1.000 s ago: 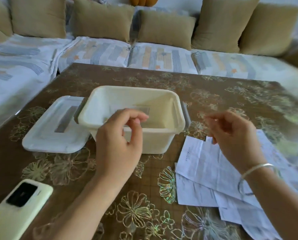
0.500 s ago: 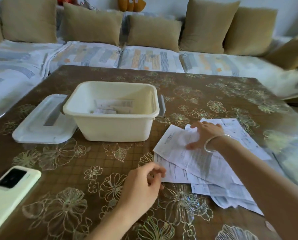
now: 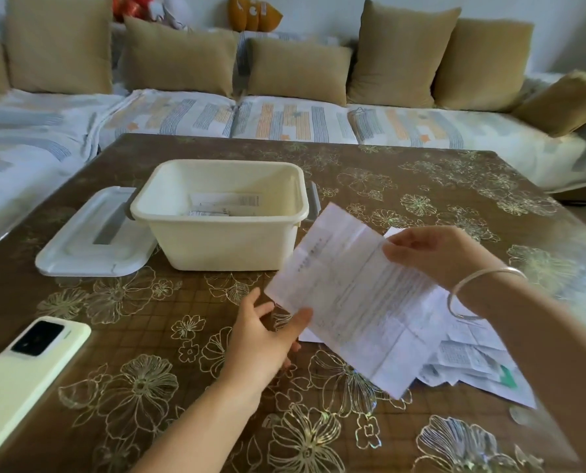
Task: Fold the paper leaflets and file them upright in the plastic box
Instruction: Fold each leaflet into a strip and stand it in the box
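- The plastic box (image 3: 220, 240) stands open on the surface (image 3: 404, 186), with its lid (image 3: 90, 244) lying flat just beside it on the left.
- At least 2 folded leaflets (image 3: 225, 201) are already in the box, near its far wall; they look propped up, though how upright they stand cannot be told from this angle.
- 1 unfolded leaflet (image 3: 356, 295) is held in the air in front of the box, tilted, its old crease lines showing. It has not been folded yet.
- The right hand (image 3: 434, 254) pinches the leaflet's upper right edge between thumb and fingers.
- The left hand (image 3: 264, 336) is half open at the leaflet's lower left corner; the thumb touches or nearly touches the paper edge, but a firm grip cannot be confirmed.
- A loose pile of leaflets (image 3: 472, 363) lies on the surface under and behind the right forearm, so several sheets remain to be done.
- Judged from this, the task is in its early part: a few filed, 1 in hand, most still waiting.
- A pale green phone (image 3: 22, 367) lies at the near left, well apart from the work.
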### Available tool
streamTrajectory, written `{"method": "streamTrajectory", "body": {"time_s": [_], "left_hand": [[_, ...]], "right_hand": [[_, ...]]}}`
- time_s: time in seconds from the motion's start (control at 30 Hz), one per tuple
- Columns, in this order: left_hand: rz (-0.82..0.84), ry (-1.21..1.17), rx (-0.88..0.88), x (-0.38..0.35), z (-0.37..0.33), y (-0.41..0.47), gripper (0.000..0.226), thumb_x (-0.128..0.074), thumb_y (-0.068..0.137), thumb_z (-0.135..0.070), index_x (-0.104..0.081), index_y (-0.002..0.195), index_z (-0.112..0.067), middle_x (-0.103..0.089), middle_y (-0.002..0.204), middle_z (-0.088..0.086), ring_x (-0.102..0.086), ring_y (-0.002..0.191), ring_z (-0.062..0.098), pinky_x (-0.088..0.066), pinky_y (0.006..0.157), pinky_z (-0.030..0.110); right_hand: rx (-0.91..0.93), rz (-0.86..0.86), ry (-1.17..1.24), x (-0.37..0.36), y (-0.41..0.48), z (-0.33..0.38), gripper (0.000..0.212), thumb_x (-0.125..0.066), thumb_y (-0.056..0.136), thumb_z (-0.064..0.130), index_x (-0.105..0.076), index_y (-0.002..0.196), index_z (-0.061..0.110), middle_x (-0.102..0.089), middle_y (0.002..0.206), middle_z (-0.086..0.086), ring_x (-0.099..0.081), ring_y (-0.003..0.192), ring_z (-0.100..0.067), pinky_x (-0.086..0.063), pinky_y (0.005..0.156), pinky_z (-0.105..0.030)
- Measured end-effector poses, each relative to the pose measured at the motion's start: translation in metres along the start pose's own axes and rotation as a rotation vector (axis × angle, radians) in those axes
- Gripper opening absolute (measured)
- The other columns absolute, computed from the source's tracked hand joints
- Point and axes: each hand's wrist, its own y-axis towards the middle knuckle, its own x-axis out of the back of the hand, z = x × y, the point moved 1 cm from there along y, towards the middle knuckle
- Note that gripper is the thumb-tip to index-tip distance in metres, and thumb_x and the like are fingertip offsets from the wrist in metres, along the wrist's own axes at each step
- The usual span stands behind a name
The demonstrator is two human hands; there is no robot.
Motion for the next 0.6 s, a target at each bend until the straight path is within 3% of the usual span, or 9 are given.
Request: {"method": "streamTrajectory", "body": {"time_s": [0.1, 0.2, 0.27, 0.33, 0.43, 0.5, 0.6], "left_hand": [[0.194, -0.239, 0.175, 0.011, -0.008, -0.009, 0.054, -0.076, 0.071, -0.038, -0.065, 0.121, -0.018, -0.071, 0.11, -0.001, -0.048, 0.047, 0.006, -0.039, 0.041, 0.017], [0.289, -0.42, 0.207, 0.028, -0.017, -0.02, 0.04, -0.073, 0.073, -0.024, -0.069, 0.11, -0.006, -0.074, 0.094, 0.005, -0.044, 0.045, 0.006, -0.039, 0.037, 0.015], [0.192, -0.403, 0.091, 0.045, -0.023, -0.024, 0.04, -0.072, 0.07, -0.021, -0.069, 0.106, -0.003, -0.072, 0.084, 0.007, -0.056, 0.052, 0.009, -0.049, 0.045, 0.017], [0.079, -0.318, -0.08, 0.064, -0.028, -0.025, 0.035, -0.07, 0.07, -0.023, -0.071, 0.101, -0.006, -0.074, 0.087, 0.008, -0.066, 0.066, 0.014, -0.056, 0.059, 0.021], [-0.021, -0.169, -0.291, 0.089, -0.029, -0.029, 0.027, -0.069, 0.073, -0.028, -0.074, 0.098, -0.018, -0.075, 0.09, 0.005, -0.067, 0.077, 0.013, -0.055, 0.073, 0.027], [-0.04, -0.11, -0.35, 0.098, -0.025, -0.036, 0.029, -0.068, 0.073, -0.031, -0.074, 0.1, -0.021, -0.075, 0.086, 0.001, -0.065, 0.074, 0.008, -0.052, 0.074, 0.025], [-0.083, 0.049, -0.415, 0.107, -0.011, -0.05, 0.023, -0.066, 0.075, -0.039, -0.074, 0.092, -0.026, -0.066, 0.063, -0.01, -0.056, 0.059, 0.002, -0.043, 0.063, 0.011]], "right_hand": [[-0.071, 0.057, 0.192, -0.004, -0.015, 0.005, 0.008, -0.072, 0.078, 0.024, -0.072, 0.079, 0.016, -0.071, 0.075, -0.001, -0.063, 0.072, -0.017, -0.05, 0.081, -0.028], [-0.063, 0.107, 0.388, -0.02, -0.026, 0.006, 0.013, -0.072, 0.068, 0.027, -0.07, 0.072, 0.016, -0.069, 0.075, -0.004, -0.063, 0.077, -0.021, -0.051, 0.081, -0.032], [0.024, 0.118, 0.423, -0.032, -0.033, 0.009, 0.014, -0.071, 0.067, 0.024, -0.068, 0.075, 0.013, -0.07, 0.076, -0.001, -0.065, 0.078, -0.017, -0.052, 0.077, -0.025], [0.143, 0.099, 0.422, -0.044, -0.04, 0.013, 0.015, -0.07, 0.067, 0.02, -0.063, 0.077, 0.012, -0.07, 0.073, 0.005, -0.066, 0.075, -0.009, -0.052, 0.074, -0.018], [0.305, 0.033, 0.337, -0.067, -0.053, 0.015, 0.016, -0.071, 0.073, 0.014, -0.056, 0.077, 0.013, -0.068, 0.068, 0.006, -0.064, 0.069, -0.004, -0.05, 0.067, -0.014], [0.378, -0.035, 0.239, -0.08, -0.06, 0.011, 0.017, -0.071, 0.079, 0.007, -0.056, 0.077, 0.014, -0.067, 0.073, 0.001, -0.063, 0.07, -0.006, -0.049, 0.065, -0.019], [0.374, -0.065, 0.186, -0.096, -0.07, -0.004, 0.02, -0.072, 0.08, 0.006, -0.057, 0.075, 0.019, -0.063, 0.072, 0.013, -0.06, 0.069, -0.004, -0.046, 0.063, -0.023]]}}
